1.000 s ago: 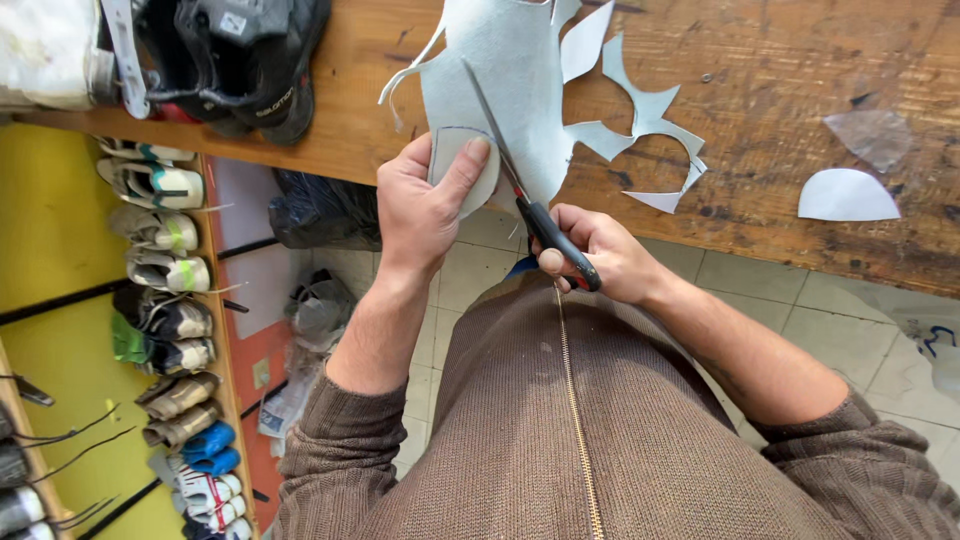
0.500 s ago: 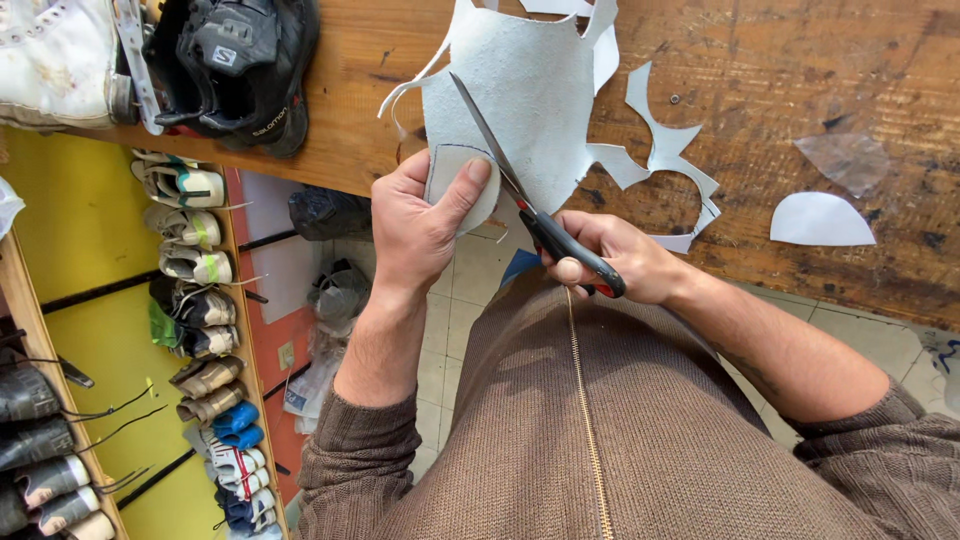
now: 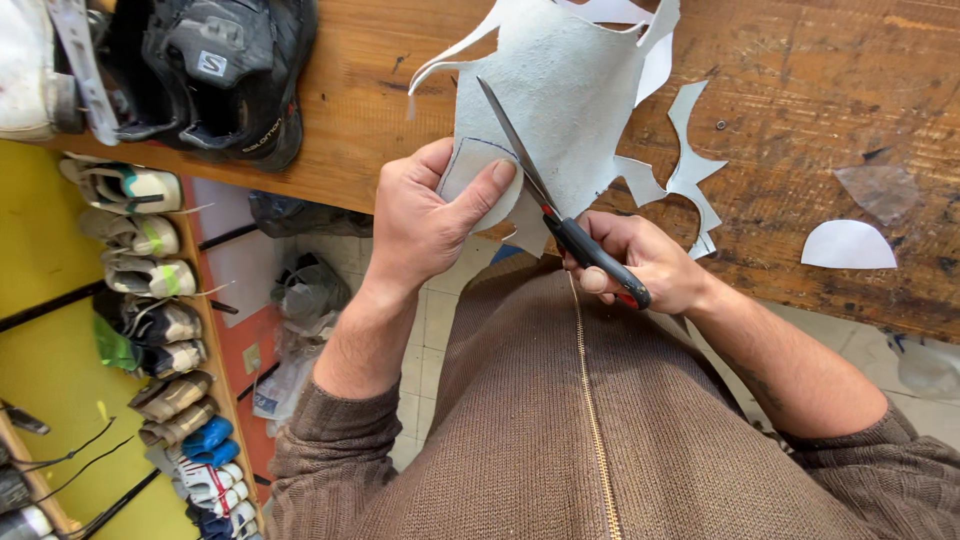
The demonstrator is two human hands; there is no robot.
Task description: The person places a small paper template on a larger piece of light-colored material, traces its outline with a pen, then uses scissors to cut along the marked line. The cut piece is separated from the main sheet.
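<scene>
The black-and-red scissors (image 3: pixel 585 245) were gripped by the right hand (image 3: pixel 650 265), the pale grey leather piece (image 3: pixel 560 100) was pinched at its marked near edge by the left hand (image 3: pixel 425 220), blades laid across it, over the wooden desk (image 3: pixel 800 120).

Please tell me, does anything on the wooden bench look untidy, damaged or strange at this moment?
Nothing looks damaged. Pale offcuts lie scattered on the wooden bench beside the grey sheet, and a white half-round piece lies apart. The left hand grips the sheet while the right hand works the scissors.
</scene>
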